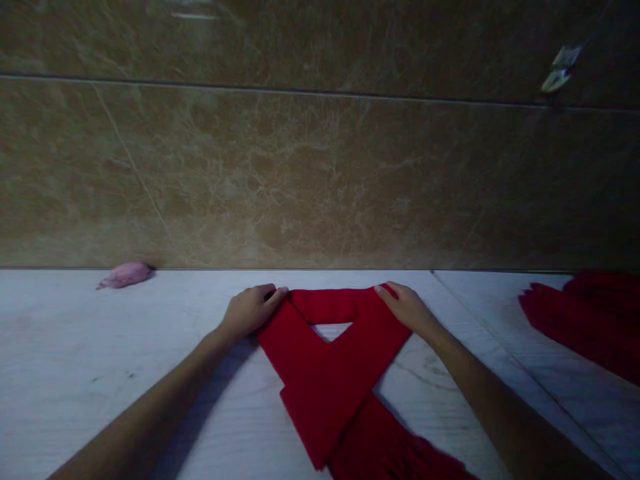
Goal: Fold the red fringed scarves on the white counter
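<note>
Our left hand lies with fingers together, flat on the upper left corner of a folded red cloth; our right hand mirrors it, fingers together and pressed on the upper right corner; neither hand grips, both rest palm down; the cloth's top band runs left to right between our fingertips, and its two strips cross below into an X, leaving a small triangular gap, the long tails pointing back toward us; it lies on a pale wood-grain table, close to a brown marble-patterned wall; a small pink object sits at the wall's foot; more red fabric lies at right.
</note>
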`<state>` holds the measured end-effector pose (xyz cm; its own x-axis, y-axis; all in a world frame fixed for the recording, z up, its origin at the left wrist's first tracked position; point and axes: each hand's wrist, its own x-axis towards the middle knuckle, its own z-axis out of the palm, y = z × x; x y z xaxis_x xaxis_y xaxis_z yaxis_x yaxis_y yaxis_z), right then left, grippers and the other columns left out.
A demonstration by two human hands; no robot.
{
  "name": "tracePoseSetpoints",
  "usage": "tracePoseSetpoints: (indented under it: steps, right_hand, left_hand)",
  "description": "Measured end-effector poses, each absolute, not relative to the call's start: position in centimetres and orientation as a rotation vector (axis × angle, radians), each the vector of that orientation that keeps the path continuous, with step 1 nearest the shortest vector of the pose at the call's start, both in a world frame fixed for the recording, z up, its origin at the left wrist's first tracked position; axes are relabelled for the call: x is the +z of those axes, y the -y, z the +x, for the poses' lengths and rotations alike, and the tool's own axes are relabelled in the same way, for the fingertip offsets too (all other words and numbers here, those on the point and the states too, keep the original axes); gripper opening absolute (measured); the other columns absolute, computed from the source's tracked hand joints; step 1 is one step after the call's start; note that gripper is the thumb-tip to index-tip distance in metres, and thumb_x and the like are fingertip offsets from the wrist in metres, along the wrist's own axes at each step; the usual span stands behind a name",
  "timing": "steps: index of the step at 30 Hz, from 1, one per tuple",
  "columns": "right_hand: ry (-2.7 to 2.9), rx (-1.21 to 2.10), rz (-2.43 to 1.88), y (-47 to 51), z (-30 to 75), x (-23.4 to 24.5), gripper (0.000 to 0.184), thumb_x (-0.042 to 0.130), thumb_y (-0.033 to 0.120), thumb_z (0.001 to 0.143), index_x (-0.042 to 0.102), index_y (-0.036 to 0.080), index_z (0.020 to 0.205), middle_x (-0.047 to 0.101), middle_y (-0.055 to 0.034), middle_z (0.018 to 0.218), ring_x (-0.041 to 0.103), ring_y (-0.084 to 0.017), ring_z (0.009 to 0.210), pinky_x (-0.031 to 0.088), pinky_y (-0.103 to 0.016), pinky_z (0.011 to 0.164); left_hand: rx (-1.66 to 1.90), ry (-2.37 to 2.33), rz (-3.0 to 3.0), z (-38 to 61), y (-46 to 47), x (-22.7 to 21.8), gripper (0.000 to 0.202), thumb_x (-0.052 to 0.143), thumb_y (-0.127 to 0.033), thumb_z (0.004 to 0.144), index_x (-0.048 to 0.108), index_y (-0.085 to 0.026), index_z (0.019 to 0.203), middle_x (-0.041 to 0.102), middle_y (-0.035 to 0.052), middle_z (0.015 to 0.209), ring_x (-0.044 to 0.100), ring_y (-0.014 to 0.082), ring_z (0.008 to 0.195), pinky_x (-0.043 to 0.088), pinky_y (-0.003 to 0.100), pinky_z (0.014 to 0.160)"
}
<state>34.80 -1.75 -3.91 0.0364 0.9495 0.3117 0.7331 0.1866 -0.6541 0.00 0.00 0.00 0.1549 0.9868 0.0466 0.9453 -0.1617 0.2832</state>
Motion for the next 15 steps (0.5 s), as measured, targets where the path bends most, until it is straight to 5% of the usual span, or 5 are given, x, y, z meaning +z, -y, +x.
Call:
tracePoseSetpoints:
  steps: [15]
  right_hand:
    - [1.757, 0.364, -1.579, 2.01, 34.71, -3.52, 0.043, 0.04, 0.062, 0.091, 0.054, 0.025, 0.072, 0.07, -0.0056, 0.077, 0.061, -0.022, 0.074, 0.044, -0.034, 0.072]
  left_hand:
    - [0.323, -1.878, 2.207, 0.04, 0.05, 0.1, 0.056, 0.027, -0.064, 0.096, 0.066, -0.026, 0.089, 0.075, 0.0082, 0.09, 0.07, 0.0276, 0.087, 0.042, 0.031, 0.07]
